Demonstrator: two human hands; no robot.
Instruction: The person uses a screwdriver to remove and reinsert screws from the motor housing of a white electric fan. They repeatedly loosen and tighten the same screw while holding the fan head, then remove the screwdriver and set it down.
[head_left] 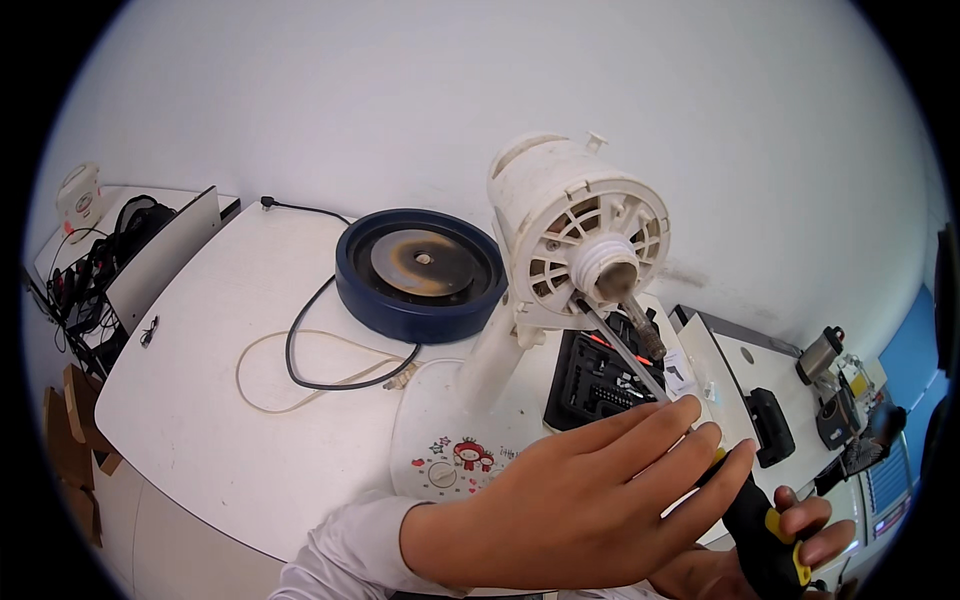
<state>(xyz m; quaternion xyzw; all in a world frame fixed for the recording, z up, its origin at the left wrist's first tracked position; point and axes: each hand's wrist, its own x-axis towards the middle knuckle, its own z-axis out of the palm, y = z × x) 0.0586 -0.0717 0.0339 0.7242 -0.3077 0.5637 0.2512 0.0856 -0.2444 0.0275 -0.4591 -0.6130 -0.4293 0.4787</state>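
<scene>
A white electric fan (555,205) stands on the table, with no grille or blades on it. Its slotted motor front faces me, and a brownish, see-through rod (643,330) slants down from the round collar. The screwdriver's long metal shaft (625,353) reaches up to the slots just below that collar; whether its tip sits in a screw is hidden. My left hand (590,490) has its fingers closed around the lower shaft. Behind it, my right hand (815,525) grips the black and yellow screwdriver handle (755,530); part of that hand is covered.
A blue round appliance with a scorched metal plate (420,262) stands left of the fan. Cords (300,345) lie looped on the white table (215,350). Behind my hands is an open black tool case (585,385). Left are tangled cables (85,270) and cardboard boxes (80,410).
</scene>
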